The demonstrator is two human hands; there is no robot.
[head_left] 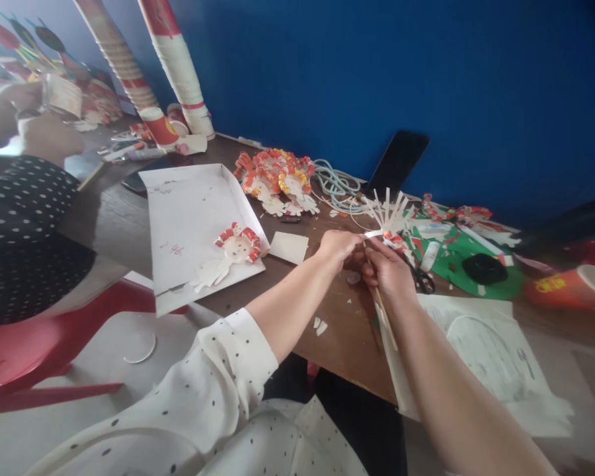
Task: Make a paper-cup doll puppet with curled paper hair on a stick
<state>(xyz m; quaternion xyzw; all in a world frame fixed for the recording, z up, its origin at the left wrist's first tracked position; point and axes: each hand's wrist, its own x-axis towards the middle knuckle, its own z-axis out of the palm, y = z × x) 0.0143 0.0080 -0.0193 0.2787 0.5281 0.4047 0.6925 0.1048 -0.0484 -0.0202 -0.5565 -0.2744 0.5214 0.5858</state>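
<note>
Above the brown table, my left hand (341, 246) is closed, its fingertips pinching the white edge of a paper piece cut into strips (387, 215). The strips fan out away from me, and red and orange patches show near their base. My right hand (393, 270) is closed close beside it, wrapped round a thin wooden stick (387, 322) that slants down toward me. The right fingertips are up against the paper piece; whether they grip it too is hidden. Just past the right hand lie scissors with black handles (425, 283).
A white box lid (188, 218) bears a paper figure with a curled red rim (238, 246). Behind are a pile of similar figures (275, 175), a coiled cable (334, 178) and a leaning phone (399, 162). Rightward are a green sheet (456, 261) and an orange paper cup (568, 289). A co-worker's hands (44, 122) work left.
</note>
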